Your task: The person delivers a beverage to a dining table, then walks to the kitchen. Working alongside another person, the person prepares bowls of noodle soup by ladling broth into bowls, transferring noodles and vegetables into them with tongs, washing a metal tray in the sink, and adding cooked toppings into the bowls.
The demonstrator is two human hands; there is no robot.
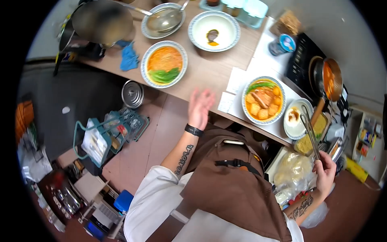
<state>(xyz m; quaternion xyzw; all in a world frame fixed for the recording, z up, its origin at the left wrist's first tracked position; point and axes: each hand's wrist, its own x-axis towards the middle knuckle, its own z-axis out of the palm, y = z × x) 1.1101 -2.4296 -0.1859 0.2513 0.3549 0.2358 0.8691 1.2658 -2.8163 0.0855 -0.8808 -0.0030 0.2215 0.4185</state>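
My right hand is closed around the handle end of metal tongs. The tips of the tongs are over a small white dish with brown sauce in it. My left hand, a little blurred, hovers at the table's front edge with fingers apart and nothing in it. Nearest to it is a patterned bowl of orange noodle soup with green leaves on one side. To the right stands a bowl of soup topped with sliced meat, golden chunks and greens. Farther back, another bowl has dark and orange seasoning at its bottom.
A strainer rests across a bowl at the back, beside a large blurred pot. A blue cloth hangs at the table edge. At right, a pan of orange sauce sits on a black cooker, near a can.
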